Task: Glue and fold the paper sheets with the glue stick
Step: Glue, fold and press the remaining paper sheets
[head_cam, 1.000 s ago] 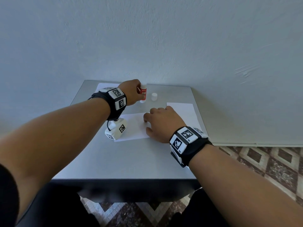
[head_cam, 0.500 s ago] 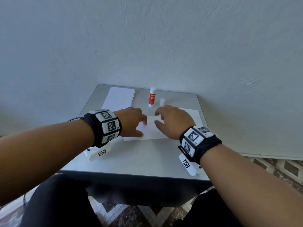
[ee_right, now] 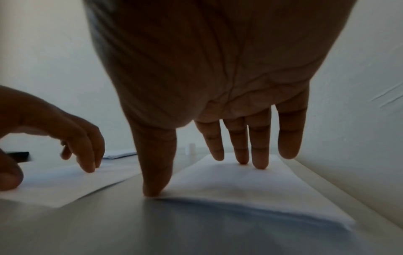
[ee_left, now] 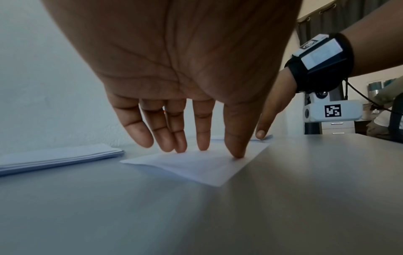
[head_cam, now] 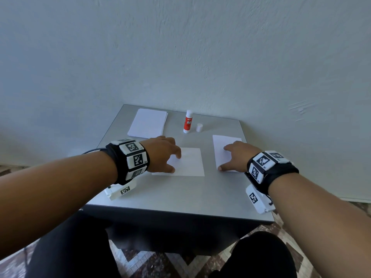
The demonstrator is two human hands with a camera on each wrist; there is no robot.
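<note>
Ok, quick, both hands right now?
Left hand: open, fingertips on the middle sheet, holding nothing.
Right hand: open, fingers and thumb on the right-side paper, holding nothing.

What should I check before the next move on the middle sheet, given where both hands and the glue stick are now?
1. Left hand on the middle sheet: ok, thumb and fingertips touch it, fingers straight.
2. Right hand free for the fold: not ok, its fingers and thumb rest on the right-hand paper stack.
3. Glue stick out of the way: ok, upright near the table's far edge, in no grip.
4. Cap on the glue stick: not ok, it stands beside it.
5. Glue on the middle sheet: cannot tell, the surface looks plain white.
6. Paper stack at far left apart from the sheet: ok.
</note>
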